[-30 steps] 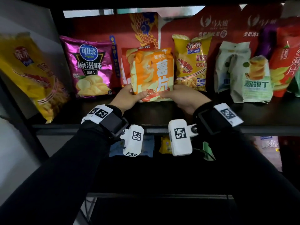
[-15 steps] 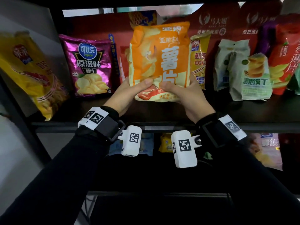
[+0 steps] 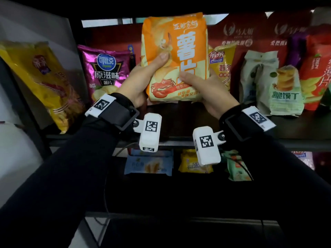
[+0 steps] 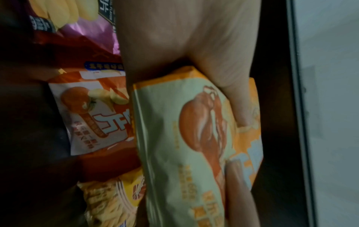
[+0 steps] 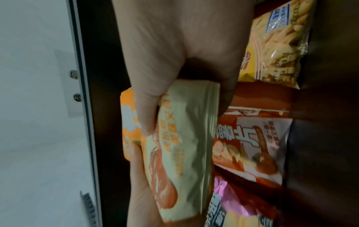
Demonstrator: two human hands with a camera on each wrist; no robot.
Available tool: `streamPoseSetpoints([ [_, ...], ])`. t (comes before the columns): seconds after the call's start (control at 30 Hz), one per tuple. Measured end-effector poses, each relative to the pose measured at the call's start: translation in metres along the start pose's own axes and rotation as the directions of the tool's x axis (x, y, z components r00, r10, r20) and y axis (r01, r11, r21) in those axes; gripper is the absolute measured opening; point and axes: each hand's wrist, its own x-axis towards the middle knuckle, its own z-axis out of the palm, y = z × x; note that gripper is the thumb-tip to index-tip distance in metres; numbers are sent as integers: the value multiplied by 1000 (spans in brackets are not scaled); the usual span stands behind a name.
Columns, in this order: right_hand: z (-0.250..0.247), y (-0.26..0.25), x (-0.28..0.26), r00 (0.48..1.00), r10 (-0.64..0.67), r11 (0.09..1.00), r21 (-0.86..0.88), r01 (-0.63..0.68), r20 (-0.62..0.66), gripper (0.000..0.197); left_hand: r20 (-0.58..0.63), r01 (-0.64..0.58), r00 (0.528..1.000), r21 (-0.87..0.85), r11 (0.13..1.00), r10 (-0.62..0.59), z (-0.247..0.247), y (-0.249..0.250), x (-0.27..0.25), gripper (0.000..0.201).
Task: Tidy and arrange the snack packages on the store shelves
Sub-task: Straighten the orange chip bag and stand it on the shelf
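Observation:
An orange and cream chip bag (image 3: pixel 174 56) with a red crab on it is held upright in front of the dark shelf (image 3: pixel 293 129), lifted off it. My left hand (image 3: pixel 143 81) grips its lower left side, thumb across the front. My right hand (image 3: pixel 202 88) grips the lower right corner the same way. The wrist views show the same chip bag (image 4: pixel 186 138) (image 5: pixel 182 138) between thumb and fingers. Behind it stands a red and white chip bag (image 4: pixel 97 116) (image 5: pixel 252 142), hidden in the head view.
On the shelf stand a purple chip bag (image 3: pixel 105 72), a yellow shrimp-stick bag (image 3: pixel 221 65), pale green biscuit bags (image 3: pixel 284 90) and a red bag (image 3: pixel 317 74). A large yellow bag (image 3: pixel 41 83) leans at the far left. Small packs (image 3: pixel 148 164) lie on the shelf below.
Both hands have lifted the orange bag off the shelf and brought it up and closer. The left thumb now sits higher on the bag's front.

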Motion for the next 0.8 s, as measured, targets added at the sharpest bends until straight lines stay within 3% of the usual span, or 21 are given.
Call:
streamPoseSetpoints([
  [0.1, -1, -3, 15, 997, 33, 999, -5, -33, 68, 39, -43, -25, 999, -7, 1000, 24, -2, 3, 13, 41],
  [0.2, -3, 0, 27, 1000, 19, 1000, -16, -19, 0, 38, -94, -34, 995, 30, 999, 37, -4, 0, 22, 47],
  [0.33, -9, 11, 38, 999, 48, 998, -46, -49, -23, 60, -23, 29, 999, 27, 999, -28, -8, -4, 27, 45],
  [0.47, -10, 16, 44, 997, 58, 998, -38, -56, 50, 76, -127, -34, 991, -31, 999, 30, -14, -15, 31, 44],
  [0.57, -9, 24, 45, 1000, 7, 1000, -8, -7, 25, 66, -177, -85, 981, -23, 996, 79, -18, -24, 32, 43],
  [0.73, -12, 29, 48, 997, -52, 997, 55, 55, -55, 55, -24, -67, 997, 3, 998, 67, -18, -15, 35, 56],
  [0.8, -11, 26, 51, 999, -52, 998, 31, 53, -14, 58, -43, -99, 994, 7, 995, 99, -18, -8, 38, 54],
])
